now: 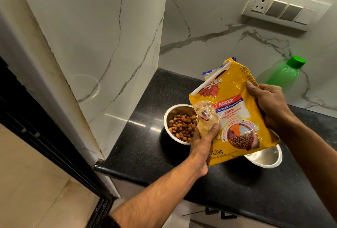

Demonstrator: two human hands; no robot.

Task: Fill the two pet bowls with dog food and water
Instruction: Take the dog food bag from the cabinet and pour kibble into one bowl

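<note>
Both forearms were extended over counter (145,100); food bag (235,114) was gripped by left hand (202,142) & right hand (269,103), mouth up, prob. to stop pouring. Left bowl (179,123) held kibble; right bowl (268,156) bare, water bottle (284,74) behind.

Black counter (145,156): two bowls (168,118), bottle (284,74)

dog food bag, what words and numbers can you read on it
All on the yellow dog food bag:
"ADULT"
"Chicken & Vegetables"
"100% Complete & Balanced Nutrition"
"1.2 kg"
Brand name partly folded away: only "...gree" shows.
Fine print at the top right and around the food picture: too small to read.
</note>
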